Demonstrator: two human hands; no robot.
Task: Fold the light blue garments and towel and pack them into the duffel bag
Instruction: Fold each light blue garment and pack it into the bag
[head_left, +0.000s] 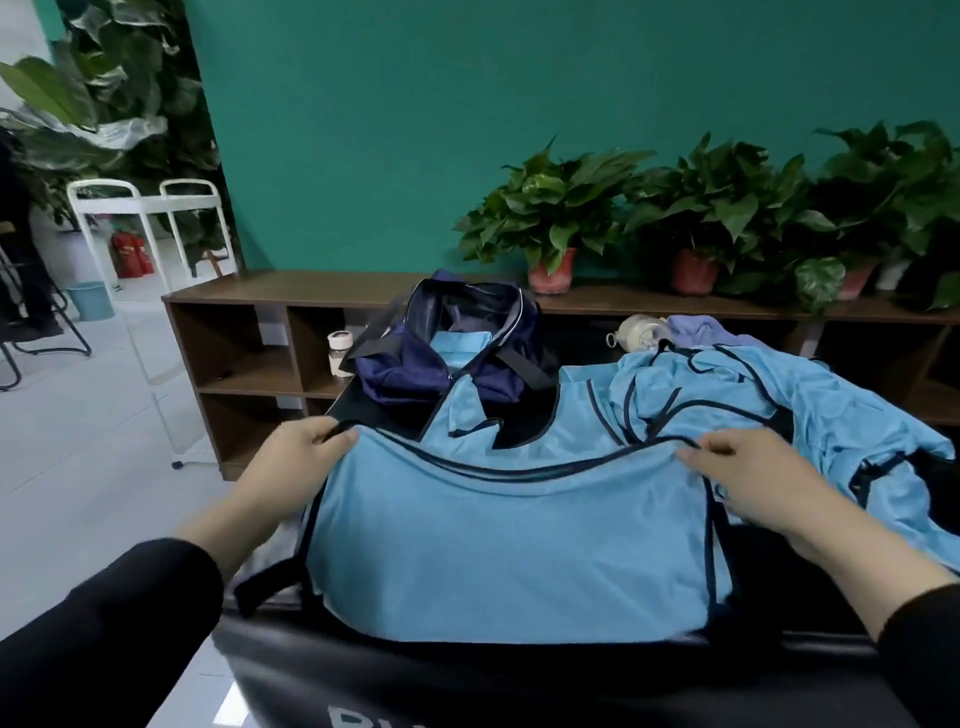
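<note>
Table: black table (467, 670) nearest cam, white lettering on front edge, partly cut off, unreadable.
Garment in work: light blue garment w/ dark trim (519, 540) spread flat on table, directly in front of person, top part folded over toward the near side so dark-trimmed edge runs as a curve btwn both hands.
L hand: left hand (306, 449) at garment's far-left corner, fingers curled, pinching the dark-trimmed edge; black sleeve on forearm.
R hand: right hand (748, 467) at far-right of same folded edge, fingers bent down onto cloth, tips at the trim; looks like a pinch on the edge but thumb hidden, so not fully sure.
Pile: more light blue garments (779, 410) w/ dark trim in a crumpled heap on table's right, just beyond R hand, touching the garment in work.
Purple cloth: small lavender cloth (696, 330) behind the heap.
Jar: pale jar (636, 332) lying on its side next to lavender cloth.
Bag: navy duffel bag (452, 348) at far-left of table, unzipped, mouth open; folded light blue piece (460, 348) already inside.
Bottle: small white-capped bottle (340, 353) just left of bag.
Behind: brown low shelf unit (249, 338) along teal wall (467, 104), potted plants (550, 218) in a row on top.
Far L: white cart (145, 208), teal bin (91, 301) on floor.
</note>
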